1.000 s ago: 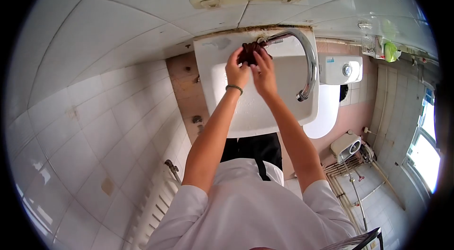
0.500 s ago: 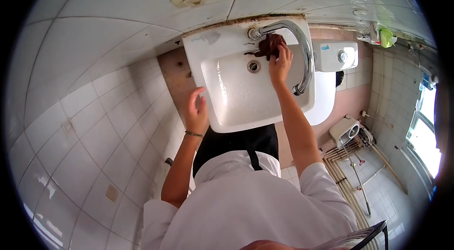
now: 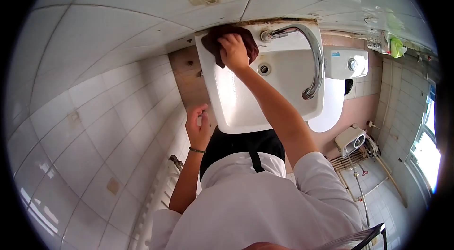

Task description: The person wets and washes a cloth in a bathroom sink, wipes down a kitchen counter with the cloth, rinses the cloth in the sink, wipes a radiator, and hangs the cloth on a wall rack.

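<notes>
My right hand presses a dark maroon cloth against the back left corner of the white sink. The cloth is spread out under and around its fingers. My left hand, with a bracelet at the wrist, hangs in the air left of the sink's front edge. Its fingers are curled but apart, and nothing is between them. The curved chrome faucet arches over the right side of the basin. Near the back of the basin the drain is uncovered.
A toilet tank and its white lid are right of the sink. Tiled wall rises on the left, with a radiator low down. Pipes run at the lower right, near a window.
My right hand has carried the cloth from beside the faucet to the sink's back left corner, where it is more spread out. My left hand, earlier at the cloth, has come away to the left.
</notes>
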A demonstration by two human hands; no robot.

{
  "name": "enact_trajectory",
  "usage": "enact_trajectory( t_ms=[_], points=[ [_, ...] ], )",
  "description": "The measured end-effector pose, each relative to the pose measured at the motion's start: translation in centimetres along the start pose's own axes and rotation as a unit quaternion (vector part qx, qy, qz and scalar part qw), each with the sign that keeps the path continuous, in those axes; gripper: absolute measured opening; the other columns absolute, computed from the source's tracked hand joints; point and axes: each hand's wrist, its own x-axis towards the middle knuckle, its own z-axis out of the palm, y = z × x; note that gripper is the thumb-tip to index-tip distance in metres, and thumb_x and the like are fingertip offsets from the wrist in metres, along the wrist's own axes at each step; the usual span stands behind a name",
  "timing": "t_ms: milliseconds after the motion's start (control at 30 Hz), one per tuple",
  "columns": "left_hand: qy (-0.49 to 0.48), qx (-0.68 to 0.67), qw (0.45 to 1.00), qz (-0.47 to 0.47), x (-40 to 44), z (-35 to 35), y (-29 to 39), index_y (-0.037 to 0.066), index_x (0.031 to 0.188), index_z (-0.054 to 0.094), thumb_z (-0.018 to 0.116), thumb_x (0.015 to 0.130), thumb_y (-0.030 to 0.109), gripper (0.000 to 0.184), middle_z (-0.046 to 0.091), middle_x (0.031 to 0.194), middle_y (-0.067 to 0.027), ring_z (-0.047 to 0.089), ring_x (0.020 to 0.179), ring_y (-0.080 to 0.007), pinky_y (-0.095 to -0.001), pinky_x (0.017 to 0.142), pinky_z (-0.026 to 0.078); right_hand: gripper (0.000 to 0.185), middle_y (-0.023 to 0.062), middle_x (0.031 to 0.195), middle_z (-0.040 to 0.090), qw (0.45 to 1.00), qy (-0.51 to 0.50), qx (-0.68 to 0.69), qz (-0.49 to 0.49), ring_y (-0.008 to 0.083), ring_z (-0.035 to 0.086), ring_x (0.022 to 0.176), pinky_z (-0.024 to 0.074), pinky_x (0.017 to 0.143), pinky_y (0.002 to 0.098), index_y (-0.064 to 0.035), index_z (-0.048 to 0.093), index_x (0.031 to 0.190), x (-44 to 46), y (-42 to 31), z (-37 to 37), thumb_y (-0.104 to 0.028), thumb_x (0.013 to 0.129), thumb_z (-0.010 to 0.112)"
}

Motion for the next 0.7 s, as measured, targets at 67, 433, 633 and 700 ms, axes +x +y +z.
enact_trajectory(
  t_ms=[67, 433, 633, 700],
  points=[
    [-0.006, -0.015, 1.0, -0.022, -0.3, 0.0, -0.3, 0.001, 0.108, 0.065, 0.06, 0.093, 0.004, 0.016, 0.069, 0.109, -0.0103, 0.065, 0.095, -0.0223, -0.0313, 0.085, 0.051, 0.036, 0.011, 0.11, 0.062, 0.987, -0.106, 0.002, -0.118, 0.0338, 0.055, 0.107, 0.0478, 0.096, 0.043, -0.0082, 0.069, 0.107, -2.6, -0.5, 0.0, -0.008, 0.071, 0.07],
    [0.005, -0.007, 0.999, -0.034, -3.2, 0.0, -0.6, 0.0, 0.112, 0.064, 0.058, 0.097, 0.006, 0.017, 0.068, 0.112, -0.0098, 0.063, 0.098, -0.0166, -0.0298, 0.088, 0.05, 0.036, 0.0124, 0.109, 0.056, 0.982, -0.17, -0.08, -0.008, 0.0323, 0.054, 0.104, 0.046, 0.089, 0.0429, -0.0114, 0.065, 0.103, 3.0, -5.4, 2.3, -0.032, 0.075, 0.076],
    [0.093, -0.047, 0.991, -0.08, -5.9, -0.1, 0.0, 0.001, 0.112, 0.066, 0.058, 0.097, 0.008, 0.018, 0.067, 0.102, -0.0048, 0.061, 0.088, -0.0126, -0.0272, 0.079, 0.051, 0.033, 0.0099, 0.104, 0.055, 0.948, -0.294, 0.009, -0.124, 0.031, 0.057, 0.098, 0.0503, 0.074, 0.0441, -0.0124, 0.068, 0.095, -8.6, -7.7, 1.0, -0.034, 0.072, 0.075],
    [0.117, -0.066, 0.984, -0.116, -7.4, 0.2, 0.5, 0.002, 0.114, 0.066, 0.058, 0.099, 0.009, 0.018, 0.067, 0.105, -0.0018, 0.055, 0.081, -0.0072, -0.0228, 0.074, 0.046, 0.03, 0.0094, 0.102, 0.055, 0.918, -0.361, 0.042, -0.158, 0.0306, 0.058, 0.094, 0.0506, 0.073, 0.0446, -0.0136, 0.068, 0.093, -14.0, -8.2, -0.1, -0.034, 0.072, 0.075]
  ],
)
